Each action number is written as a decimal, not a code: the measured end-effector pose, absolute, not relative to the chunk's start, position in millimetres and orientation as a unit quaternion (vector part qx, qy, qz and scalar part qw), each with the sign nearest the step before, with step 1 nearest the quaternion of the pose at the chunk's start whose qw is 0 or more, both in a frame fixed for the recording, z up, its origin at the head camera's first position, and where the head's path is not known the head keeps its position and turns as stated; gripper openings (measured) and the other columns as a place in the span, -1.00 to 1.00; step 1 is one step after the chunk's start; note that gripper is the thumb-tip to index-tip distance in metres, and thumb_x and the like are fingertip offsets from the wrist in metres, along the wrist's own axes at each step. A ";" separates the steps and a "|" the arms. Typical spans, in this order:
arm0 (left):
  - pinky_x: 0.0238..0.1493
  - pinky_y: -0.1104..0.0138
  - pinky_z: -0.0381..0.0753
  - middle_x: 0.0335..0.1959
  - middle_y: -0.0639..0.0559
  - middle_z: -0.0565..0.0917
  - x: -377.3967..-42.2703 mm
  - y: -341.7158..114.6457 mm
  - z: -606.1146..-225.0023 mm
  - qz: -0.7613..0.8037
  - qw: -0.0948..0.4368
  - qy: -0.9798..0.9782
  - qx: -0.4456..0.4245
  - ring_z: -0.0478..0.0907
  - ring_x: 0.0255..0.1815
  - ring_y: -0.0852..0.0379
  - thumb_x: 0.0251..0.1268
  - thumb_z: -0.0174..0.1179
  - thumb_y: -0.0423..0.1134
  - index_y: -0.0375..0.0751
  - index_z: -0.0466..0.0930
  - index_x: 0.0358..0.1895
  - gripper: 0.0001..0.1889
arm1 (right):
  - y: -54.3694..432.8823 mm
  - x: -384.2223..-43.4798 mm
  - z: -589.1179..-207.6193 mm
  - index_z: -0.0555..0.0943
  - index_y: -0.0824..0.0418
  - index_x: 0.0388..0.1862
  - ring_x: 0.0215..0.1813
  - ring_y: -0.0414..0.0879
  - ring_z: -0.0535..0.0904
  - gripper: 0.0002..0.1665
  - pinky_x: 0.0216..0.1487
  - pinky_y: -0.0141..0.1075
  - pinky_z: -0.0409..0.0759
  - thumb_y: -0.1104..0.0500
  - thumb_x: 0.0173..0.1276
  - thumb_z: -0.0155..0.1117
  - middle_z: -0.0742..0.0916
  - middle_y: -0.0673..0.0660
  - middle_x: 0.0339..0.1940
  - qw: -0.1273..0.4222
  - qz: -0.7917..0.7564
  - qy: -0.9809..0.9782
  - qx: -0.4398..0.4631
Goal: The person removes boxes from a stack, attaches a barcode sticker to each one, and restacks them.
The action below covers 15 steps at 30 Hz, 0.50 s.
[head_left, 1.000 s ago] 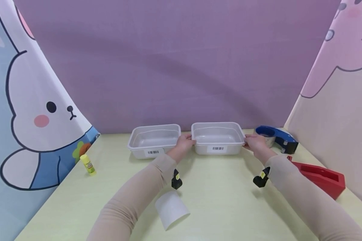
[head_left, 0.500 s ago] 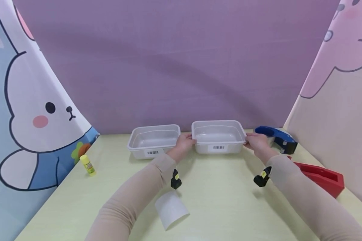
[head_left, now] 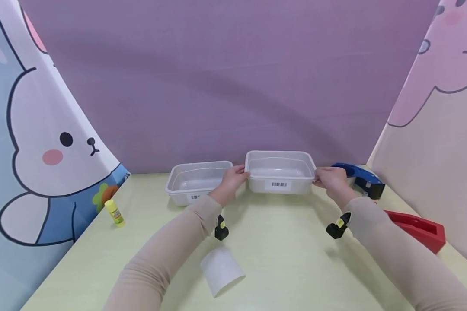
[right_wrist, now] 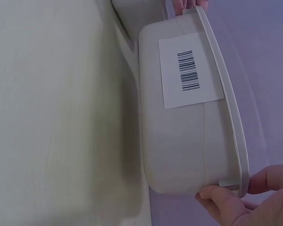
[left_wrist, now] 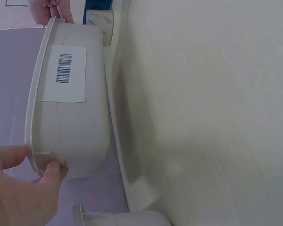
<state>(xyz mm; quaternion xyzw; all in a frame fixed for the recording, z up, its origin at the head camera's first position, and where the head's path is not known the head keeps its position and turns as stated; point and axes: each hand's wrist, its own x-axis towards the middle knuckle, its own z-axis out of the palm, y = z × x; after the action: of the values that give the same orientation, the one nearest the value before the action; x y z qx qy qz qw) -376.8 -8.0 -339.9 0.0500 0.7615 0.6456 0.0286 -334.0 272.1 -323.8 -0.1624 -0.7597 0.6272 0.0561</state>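
A white plastic tub with a barcode label on its front is held by both hands just above the table. My left hand pinches the rim at its left end. In the left wrist view, the left hand's fingers curl under that rim. My right hand grips the rim at the opposite end. The right wrist view shows the right hand's thumb and fingers about the rim's corner. A second white tub, also with a barcode label, stands on the table to the left, partly behind the left hand.
A blue tape dispenser stands at the back right, partly hidden by the right hand. Nearer is a red holder. A yellow glue stick stands at the left. A curved white sheet lies in front. A purple backdrop closes the rear.
The right-hand tub has risen off the table, shifting slightly left, with both hands still gripping its ends. The second tub stays in place.
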 end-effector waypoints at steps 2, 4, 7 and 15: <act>0.39 0.18 0.41 0.34 -0.28 0.43 -376.5 -11.0 -336.9 0.652 0.028 0.756 0.051 0.40 0.36 -0.11 0.39 0.11 -0.36 -0.40 0.28 0.38 -0.48 | 269.6 -333.0 -320.0 0.42 0.43 0.31 -0.29 -0.28 0.58 -0.42 -0.08 -0.38 0.71 0.30 0.29 0.00 0.52 0.38 0.28 0.061 0.623 -0.763 -0.164; 0.39 0.19 0.41 0.35 -0.27 0.43 -375.9 -14.3 -333.6 0.654 0.027 0.754 0.053 0.40 0.37 -0.10 0.39 0.12 -0.35 -0.38 0.29 0.38 -0.48 | 266.5 -332.0 -316.1 0.42 0.42 0.32 -0.22 -0.25 0.58 -0.42 0.03 -0.33 0.68 0.28 0.30 -0.01 0.52 0.36 0.29 0.061 0.621 -0.764 -0.163; 0.41 0.18 0.38 0.36 -0.24 0.42 -375.5 -20.8 -328.9 0.646 0.029 0.760 0.058 0.38 0.38 -0.09 0.40 0.12 -0.32 -0.35 0.27 0.39 -0.46 | 260.9 -331.9 -310.7 0.41 0.41 0.33 -0.19 -0.24 0.59 -0.42 0.08 -0.30 0.65 0.27 0.32 -0.02 0.52 0.35 0.29 0.063 0.626 -0.760 -0.165; 0.44 0.15 0.34 0.39 -0.24 0.39 -376.9 -47.6 -319.0 0.618 0.034 0.780 0.093 0.37 0.39 -0.10 0.44 0.09 -0.25 -0.35 0.21 0.43 -0.43 | 240.3 -331.6 -297.2 0.44 0.45 0.28 -0.40 -0.35 0.58 -0.42 -0.03 -0.37 0.68 0.32 0.26 0.00 0.55 0.39 0.23 0.083 0.643 -0.743 -0.167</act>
<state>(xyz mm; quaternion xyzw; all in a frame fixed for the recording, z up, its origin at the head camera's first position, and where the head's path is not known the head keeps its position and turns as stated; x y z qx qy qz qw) -376.9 -47.6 -319.0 0.0933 0.7801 0.6176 0.0344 -331.6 240.3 -297.2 -0.1668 -0.7429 0.6429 0.0830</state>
